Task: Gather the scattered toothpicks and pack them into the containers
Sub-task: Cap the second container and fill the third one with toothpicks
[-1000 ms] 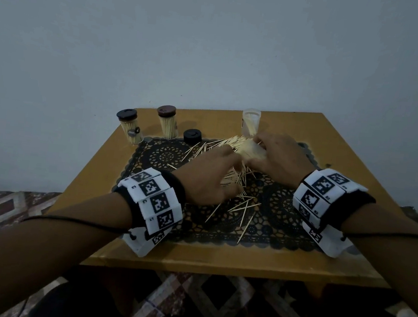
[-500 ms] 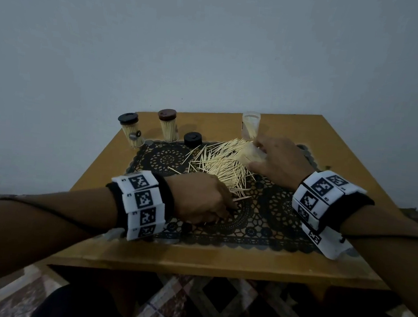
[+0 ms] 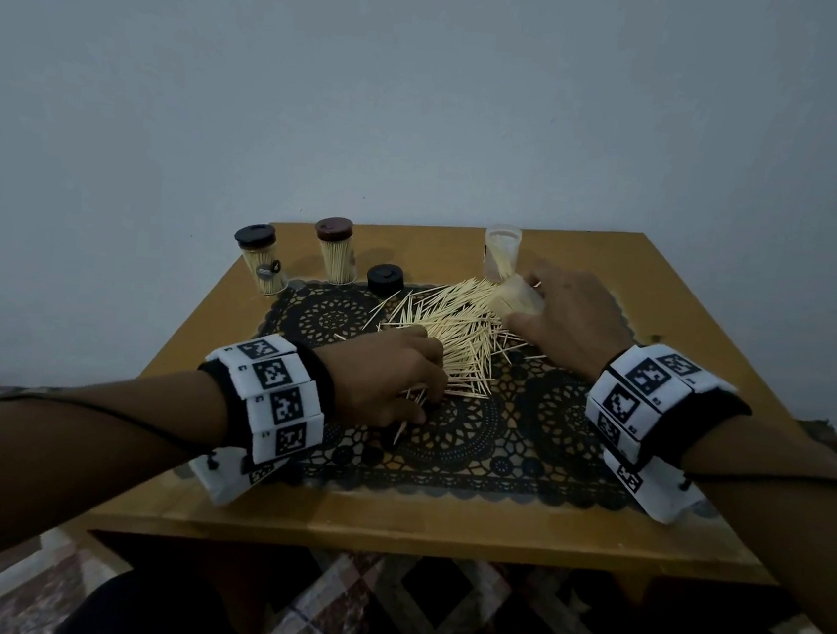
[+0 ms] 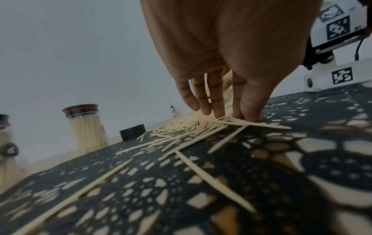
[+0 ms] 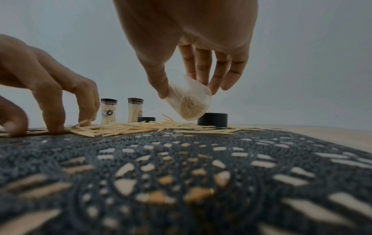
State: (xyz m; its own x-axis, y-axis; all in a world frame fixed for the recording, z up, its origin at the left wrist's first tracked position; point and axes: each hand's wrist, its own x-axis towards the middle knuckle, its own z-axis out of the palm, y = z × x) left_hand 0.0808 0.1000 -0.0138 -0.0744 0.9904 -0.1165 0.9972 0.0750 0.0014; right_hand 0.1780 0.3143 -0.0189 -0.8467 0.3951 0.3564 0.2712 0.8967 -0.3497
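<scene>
Since the earlier frame the left hand [image 3: 389, 375] has drawn nearer, its curled fingers [image 4: 217, 101] raking loose pale wooden toothpicks [image 3: 456, 331] on the black lace mat [image 3: 495, 454], while the right hand [image 3: 571, 322] pinches a tilted, part-filled clear plastic container [image 5: 189, 101]; two capped jars [image 3: 298, 263] look packed, most toothpicks remain.

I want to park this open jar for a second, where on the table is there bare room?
Free: the wooden strip along the near edge, and the mat between the left hand and right hand. Crowded: the toothpick pile at mid-mat, and the far left with two capped jars and a loose lid.
</scene>
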